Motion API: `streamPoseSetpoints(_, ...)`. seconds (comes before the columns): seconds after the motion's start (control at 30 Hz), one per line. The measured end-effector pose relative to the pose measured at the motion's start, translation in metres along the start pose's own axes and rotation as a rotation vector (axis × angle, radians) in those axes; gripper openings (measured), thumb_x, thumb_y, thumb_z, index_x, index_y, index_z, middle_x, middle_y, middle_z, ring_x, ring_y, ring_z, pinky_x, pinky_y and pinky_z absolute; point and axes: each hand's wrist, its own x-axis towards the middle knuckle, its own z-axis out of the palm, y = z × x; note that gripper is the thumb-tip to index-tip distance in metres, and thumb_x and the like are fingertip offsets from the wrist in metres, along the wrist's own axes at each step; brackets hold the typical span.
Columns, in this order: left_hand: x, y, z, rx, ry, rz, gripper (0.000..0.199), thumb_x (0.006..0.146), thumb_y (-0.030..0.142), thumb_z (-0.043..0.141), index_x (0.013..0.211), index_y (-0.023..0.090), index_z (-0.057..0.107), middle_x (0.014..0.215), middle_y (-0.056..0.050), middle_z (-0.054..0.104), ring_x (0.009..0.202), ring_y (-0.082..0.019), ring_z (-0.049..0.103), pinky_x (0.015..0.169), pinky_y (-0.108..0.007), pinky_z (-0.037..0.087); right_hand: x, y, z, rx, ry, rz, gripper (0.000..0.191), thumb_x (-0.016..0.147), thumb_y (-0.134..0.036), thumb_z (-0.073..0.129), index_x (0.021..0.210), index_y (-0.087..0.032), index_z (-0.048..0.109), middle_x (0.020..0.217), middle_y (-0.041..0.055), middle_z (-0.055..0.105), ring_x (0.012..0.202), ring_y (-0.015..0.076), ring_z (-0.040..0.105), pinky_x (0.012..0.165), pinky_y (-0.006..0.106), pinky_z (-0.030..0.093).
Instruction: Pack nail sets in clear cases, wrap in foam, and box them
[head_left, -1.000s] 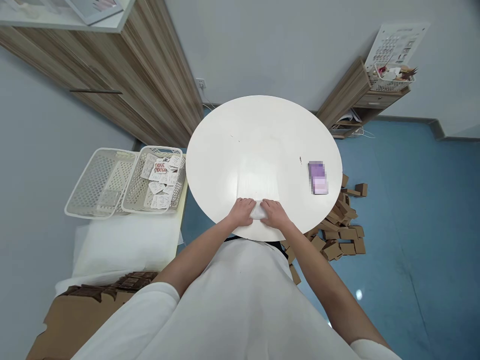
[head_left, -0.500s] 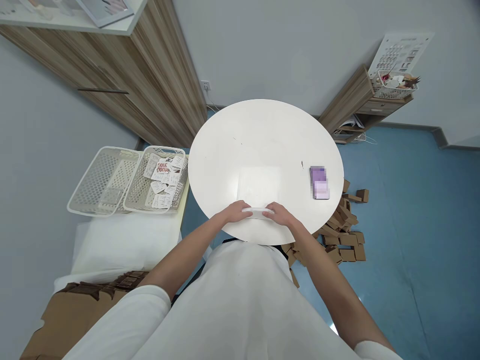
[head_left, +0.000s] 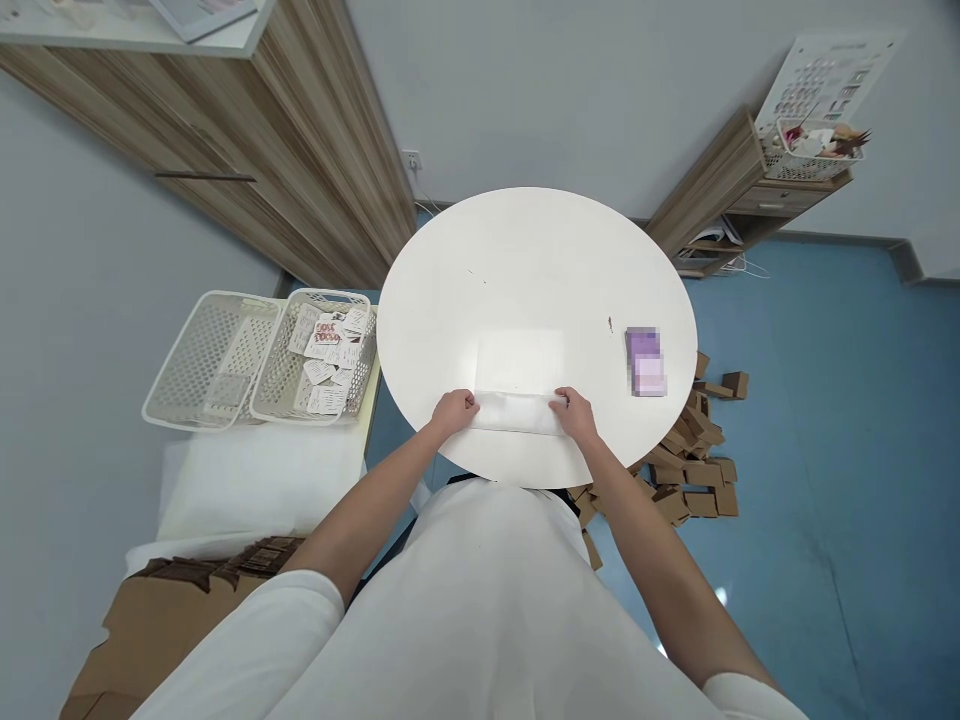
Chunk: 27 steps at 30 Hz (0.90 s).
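Note:
A thin white sheet (head_left: pixel 519 362) lies on the white oval table (head_left: pixel 525 235) in front of me. Its near part is folded over into a flat strip (head_left: pixel 517 412) that runs from side to side. My left hand (head_left: pixel 455 412) pinches the strip's left end, thumb and fingers closed. At the right end, my right hand (head_left: pixel 576 414) holds the strip the same way. White on white makes the sheet's outer edges faint.
A purple box-like item (head_left: pixel 646 362), pixelated, sits on the table's right side. White baskets, one with paper slips (head_left: pixel 328 350), stand at left above a white stack (head_left: pixel 262 485). Brown cartons (head_left: pixel 701 475) lie on the floor at right; flattened cardboard (head_left: pixel 172 620) is at lower left.
My hands have moved apart, from near the middle of the fold out to its two ends. The narrow raised edge between them now shows as a wider, flatter strip.

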Motion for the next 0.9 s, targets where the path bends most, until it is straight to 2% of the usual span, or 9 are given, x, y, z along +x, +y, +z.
streamPoseSetpoints(0.1, -0.005, 0.002, 0.002, 0.036, 0.029, -0.035, 0.014, 0.074, 0.026, 0.044, 0.082, 0.02, 0.054, 0.081, -0.004, 0.061, 0.073, -0.018, 0.056, 0.057, -0.026, 0.039, -0.007, 0.003, 0.003, -0.079, 0.115, -0.026, 0.04, 0.079, -0.034, 0.044, 0.117, -0.02, 0.046, 0.104, 0.0081, 0.058, 0.092, 0.0213, 0.055, 0.077, 0.035, 0.044)
streamPoseSetpoints(0.2, -0.013, 0.009, 0.006, 0.165, 0.213, 0.046, 0.035, 0.072, 0.023, 0.045, 0.107, 0.017, 0.048, 0.107, -0.01, 0.056, 0.095, -0.023, 0.052, 0.072, -0.033, 0.041, -0.015, 0.001, 0.006, -0.244, 0.188, -0.234, 0.051, 0.078, -0.037, 0.048, 0.124, -0.018, 0.04, 0.12, 0.0138, 0.049, 0.11, 0.0277, 0.045, 0.088, 0.042, 0.037)
streamPoseSetpoints(0.27, -0.018, 0.017, 0.011, 0.267, 0.252, 0.242, 0.051, 0.07, 0.026, 0.05, 0.119, 0.017, 0.039, 0.125, -0.013, 0.044, 0.112, -0.027, 0.042, 0.087, -0.037, 0.036, -0.02, -0.003, 0.008, -0.363, 0.066, -0.454, 0.058, 0.072, -0.039, 0.056, 0.124, -0.019, 0.04, 0.131, 0.0137, 0.041, 0.12, 0.03, 0.035, 0.096, 0.045, 0.028)
streamPoseSetpoints(0.33, -0.021, 0.025, 0.016, 0.332, 0.154, 0.438, 0.063, 0.067, 0.032, 0.055, 0.125, 0.019, 0.034, 0.135, -0.011, 0.035, 0.121, -0.028, 0.032, 0.096, -0.04, 0.027, -0.023, -0.008, 0.011, -0.457, -0.094, -0.607, 0.063, 0.067, -0.037, 0.063, 0.123, -0.02, 0.04, 0.136, 0.0122, 0.036, 0.124, 0.0299, 0.03, 0.099, 0.045, 0.023)
streamPoseSetpoints(0.37, -0.021, 0.029, 0.018, 0.353, 0.104, 0.493, 0.067, 0.066, 0.033, 0.057, 0.127, 0.019, 0.032, 0.136, -0.011, 0.033, 0.123, -0.028, 0.03, 0.098, -0.04, 0.024, -0.024, -0.011, 0.012, -0.492, -0.14, -0.635, 0.063, 0.066, -0.035, 0.064, 0.122, -0.021, 0.04, 0.137, 0.012, 0.035, 0.124, 0.0294, 0.031, 0.1, 0.045, 0.022)
streamPoseSetpoints(0.5, -0.021, 0.036, 0.023, 0.371, 0.034, 0.495, 0.061, 0.068, 0.028, 0.054, 0.125, 0.018, 0.036, 0.127, -0.011, 0.045, 0.115, -0.027, 0.038, 0.097, -0.04, 0.023, -0.027, -0.02, 0.013, -0.545, -0.189, -0.606, 0.055, 0.068, -0.028, 0.062, 0.119, -0.02, 0.042, 0.132, 0.0129, 0.041, 0.118, 0.0276, 0.04, 0.098, 0.045, 0.023)
streamPoseSetpoints(0.67, -0.027, 0.033, 0.013, 0.324, -0.1, 0.456, 0.052, 0.066, 0.036, 0.055, 0.116, 0.021, 0.048, 0.11, -0.008, 0.056, 0.103, -0.027, 0.047, 0.093, -0.042, 0.026, -0.037, -0.027, 0.002, -0.441, -0.363, -0.531, 0.048, 0.07, -0.036, 0.059, 0.113, -0.02, 0.048, 0.114, 0.0094, 0.057, 0.104, 0.0258, 0.05, 0.09, 0.041, 0.034)
streamPoseSetpoints(0.77, -0.029, 0.029, 0.007, 0.244, -0.206, 0.403, 0.046, 0.071, 0.041, 0.049, 0.115, 0.026, 0.051, 0.111, -0.006, 0.055, 0.104, -0.026, 0.048, 0.092, -0.041, 0.029, -0.041, -0.031, -0.006, -0.314, -0.455, -0.435, 0.042, 0.074, -0.041, 0.056, 0.111, -0.022, 0.052, 0.11, 0.0074, 0.059, 0.099, 0.0239, 0.054, 0.085, 0.038, 0.038)
streamPoseSetpoints(0.9, -0.021, 0.022, 0.001, 0.082, -0.171, 0.316, 0.04, 0.08, 0.048, 0.038, 0.11, 0.029, 0.055, 0.115, -0.005, 0.051, 0.105, -0.024, 0.048, 0.086, -0.036, 0.035, -0.032, -0.033, -0.012, -0.116, -0.417, -0.326, 0.035, 0.077, -0.046, 0.05, 0.102, -0.022, 0.059, 0.116, 0.0075, 0.056, 0.105, 0.0234, 0.051, 0.086, 0.036, 0.04)
